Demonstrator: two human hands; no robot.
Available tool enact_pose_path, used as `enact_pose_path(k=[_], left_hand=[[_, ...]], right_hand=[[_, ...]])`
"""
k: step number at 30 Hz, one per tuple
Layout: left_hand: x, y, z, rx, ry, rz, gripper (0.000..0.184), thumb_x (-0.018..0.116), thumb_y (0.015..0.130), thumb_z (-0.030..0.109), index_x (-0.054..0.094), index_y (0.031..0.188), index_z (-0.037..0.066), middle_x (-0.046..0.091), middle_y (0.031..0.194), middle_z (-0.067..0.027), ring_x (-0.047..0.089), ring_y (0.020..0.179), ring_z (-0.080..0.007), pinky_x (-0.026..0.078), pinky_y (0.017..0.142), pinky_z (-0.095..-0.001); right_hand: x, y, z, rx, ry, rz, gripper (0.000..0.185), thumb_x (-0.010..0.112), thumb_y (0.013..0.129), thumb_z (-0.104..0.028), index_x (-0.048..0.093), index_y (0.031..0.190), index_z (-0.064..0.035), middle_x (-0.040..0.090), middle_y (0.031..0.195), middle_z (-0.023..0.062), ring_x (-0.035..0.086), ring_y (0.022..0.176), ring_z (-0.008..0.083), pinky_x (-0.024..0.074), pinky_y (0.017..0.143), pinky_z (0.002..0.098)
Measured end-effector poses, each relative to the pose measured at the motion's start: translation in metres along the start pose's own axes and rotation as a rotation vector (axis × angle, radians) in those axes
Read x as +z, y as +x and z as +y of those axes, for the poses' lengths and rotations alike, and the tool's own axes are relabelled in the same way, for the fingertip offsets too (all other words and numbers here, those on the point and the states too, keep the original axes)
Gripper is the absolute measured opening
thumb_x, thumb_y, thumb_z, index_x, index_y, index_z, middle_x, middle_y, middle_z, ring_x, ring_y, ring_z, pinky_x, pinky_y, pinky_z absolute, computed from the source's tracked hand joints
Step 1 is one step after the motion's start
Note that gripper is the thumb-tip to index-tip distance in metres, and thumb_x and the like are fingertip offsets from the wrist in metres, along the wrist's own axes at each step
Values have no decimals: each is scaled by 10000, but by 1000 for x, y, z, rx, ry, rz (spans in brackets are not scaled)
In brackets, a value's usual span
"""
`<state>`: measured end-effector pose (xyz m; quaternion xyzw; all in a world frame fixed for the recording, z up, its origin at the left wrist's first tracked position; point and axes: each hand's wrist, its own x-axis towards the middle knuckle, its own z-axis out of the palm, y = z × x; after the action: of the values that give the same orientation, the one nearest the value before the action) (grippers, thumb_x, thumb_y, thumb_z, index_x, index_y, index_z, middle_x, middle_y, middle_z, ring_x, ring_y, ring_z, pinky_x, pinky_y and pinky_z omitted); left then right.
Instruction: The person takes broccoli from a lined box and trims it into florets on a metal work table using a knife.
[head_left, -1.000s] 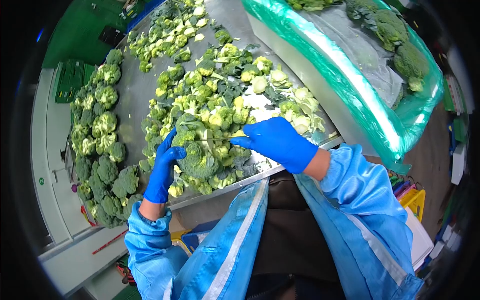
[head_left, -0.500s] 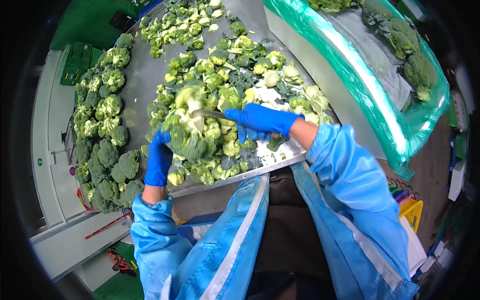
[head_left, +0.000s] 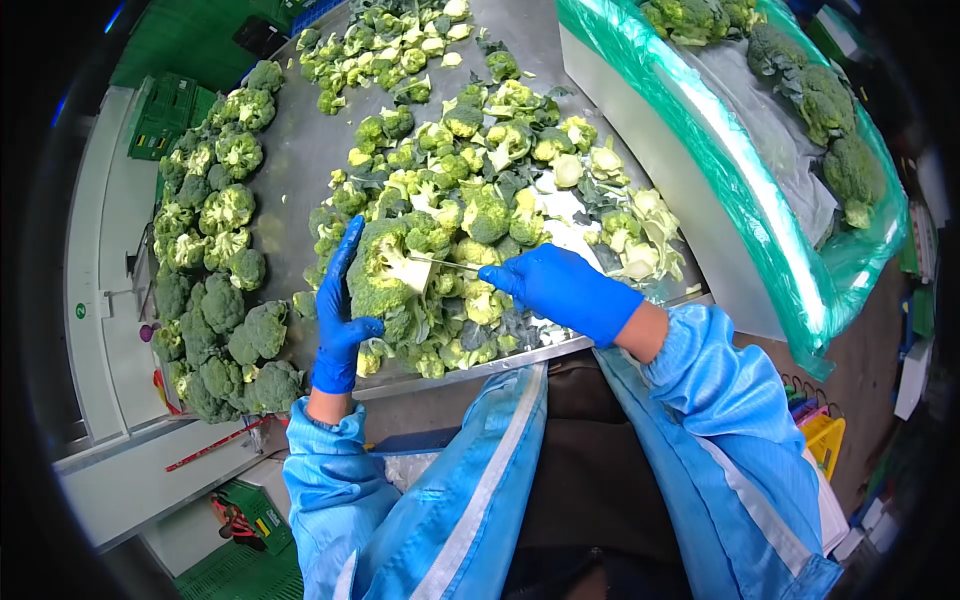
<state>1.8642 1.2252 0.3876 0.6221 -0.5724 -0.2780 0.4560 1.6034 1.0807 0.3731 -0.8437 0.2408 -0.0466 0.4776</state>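
My left hand (head_left: 340,310), in a blue glove, cups the left side of a broccoli head (head_left: 375,275), fingers straight up along it and thumb below. The cut stem of this head faces right, its pale surface showing. In my right hand (head_left: 575,290), also gloved in blue, is a knife (head_left: 448,264) with a thin blade. The blade's tip reaches the stem; whether it is inside the flesh I cannot tell. Beneath and around both hands spreads a heap of broccoli florets (head_left: 485,215) with loose leaves and stem pieces (head_left: 640,255).
A metal table (head_left: 300,165) carries the heap. Whole broccoli heads (head_left: 225,310) line its left edge. On the right stands a white bin (head_left: 650,150) lined with green plastic (head_left: 740,165), broccoli inside. Green crates (head_left: 165,115) are at the far left.
The broccoli head has turned and sits lower against the heap. My left hand's fingers have straightened upward. My right hand has moved right and down with the knife. The view has shifted slightly.
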Motion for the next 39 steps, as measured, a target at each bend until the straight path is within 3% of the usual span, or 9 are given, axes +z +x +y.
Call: enact_pose_path(k=[8, 11, 14, 22, 25, 26, 29, 34, 39], left_hand=[[22, 9, 3, 39, -19, 21, 1049, 784, 587, 488, 337, 1401, 0, 342, 1447, -170, 341, 1333, -287, 276, 1093, -392], [13, -8, -2, -448, -615, 285, 910, 716, 658, 408, 353, 1388, 3, 456, 1363, -138, 492, 1200, -246, 407, 1003, -370], [-14, -22, -33, -583, -1034, 549, 607, 588, 697, 295, 515, 1254, 66, 581, 1196, -86, 561, 1087, -267, 435, 961, -411], [-15, -1, -24, -677, -1081, 568, 497, 557, 779, 419, 574, 1171, 112, 601, 1158, -56, 567, 1057, -260, 439, 938, -423], [-2, 2, -1, -692, -1079, 539, 433, 531, 827, 390, 582, 1132, 87, 612, 1100, -63, 584, 1005, -228, 480, 886, -380], [-1, 4, -3, -688, -1082, 538, 433, 531, 827, 390, 582, 1132, 87, 612, 1100, -63, 584, 1005, -228, 480, 886, -380], [-9, -2, -36, -581, -917, 505, 387, 559, 814, 384, 596, 1074, 100, 618, 1059, -59, 603, 955, -219, 486, 863, -367], [-17, 8, -28, -821, -806, 571, 400, 579, 784, 386, 608, 1074, 113, 631, 1001, -52, 607, 922, -203, 490, 833, -355], [-20, 21, -27, -892, -610, 369, 366, 598, 797, 407, 609, 1067, 161, 615, 1032, -40, 585, 953, -186, 477, 829, -344]], right_hand=[[23, 11, 40, 100, -363, -95, 515, 429, 920, -491, 637, 741, -55, 602, 647, 140, 613, 696, 338, 474, 664, 459], [4, -11, 39, 182, -127, -116, 555, 405, 922, -519, 661, 767, -52, 647, 700, 133, 628, 717, 320, 479, 711, 424], [-8, -17, 21, 346, 237, -113, 493, 433, 919, -523, 665, 815, -100, 599, 615, 130, 607, 656, 320, 476, 627, 416], [-6, 13, 4, 134, -329, 128, 450, 450, 919, -481, 636, 789, -92, 601, 639, 134, 601, 634, 320, 459, 556, 457], [29, 26, -16, -121, -161, 319, 538, 458, 918, -506, 631, 747, -26, 619, 657, 152, 609, 596, 317, 477, 585, 419], [39, 24, -18, 133, 282, 141, 518, 461, 928, -484, 634, 793, -15, 620, 669, 162, 613, 598, 301, 480, 583, 390], [22, 5, -36, 256, 441, -29, 488, 469, 934, -467, 635, 819, -23, 618, 654, 145, 612, 578, 267, 477, 567, 360], [3, -2, -16, -216, -205, 256, 432, 534, 870, -488, 582, 689, -99, 563, 573, 118, 567, 520, 330, 436, 472, 431], [-14, 26, -17, -289, -409, 110, 423, 538, 865, -488, 582, 681, -110, 554, 578, 114, 560, 519, 327, 435, 474, 424]])
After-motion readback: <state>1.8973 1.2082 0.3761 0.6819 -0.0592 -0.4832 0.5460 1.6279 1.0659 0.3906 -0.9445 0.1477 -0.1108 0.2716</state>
